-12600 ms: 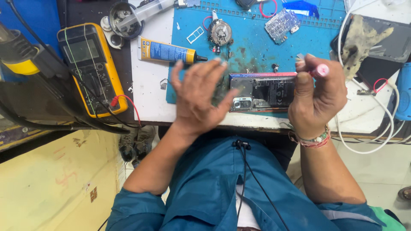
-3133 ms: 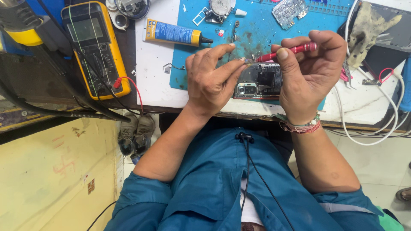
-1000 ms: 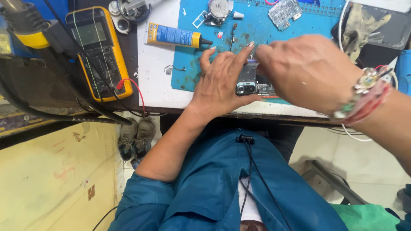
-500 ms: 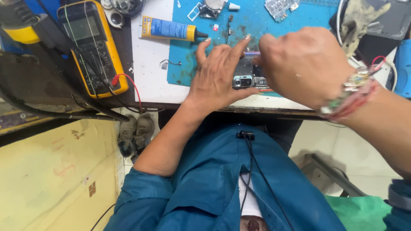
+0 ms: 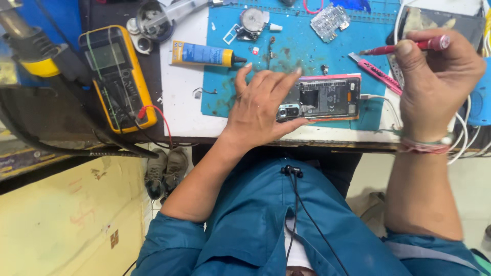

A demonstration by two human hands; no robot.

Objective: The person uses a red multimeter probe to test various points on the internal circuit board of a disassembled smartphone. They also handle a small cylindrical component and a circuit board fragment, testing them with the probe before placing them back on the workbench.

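Observation:
An opened phone (image 5: pixel 323 97) with its back cover off lies on a blue work mat (image 5: pixel 291 46) at the desk's front edge. My left hand (image 5: pixel 262 105) rests flat on the phone's left end, fingers spread, touching the camera end. Off to the right of the phone, my right hand (image 5: pixel 437 82) is raised and closed around a red-handled screwdriver (image 5: pixel 404 47), whose tip points left. A white cable (image 5: pixel 381 99) runs into the phone's right end.
A yellow multimeter (image 5: pixel 116 76) with red lead lies at left. A blue-and-yellow glue tube (image 5: pixel 202 54), a pink utility knife (image 5: pixel 376 70), a small circuit board (image 5: pixel 330 20) and metal parts sit on the mat. White cables (image 5: pixel 468 128) hang at right. Shoes (image 5: pixel 166 171) stand on the floor.
My right hand has pulled away from over the phone to the right, uncovering it, and the red screwdriver shows in it. My left hand stays on the phone's left end.

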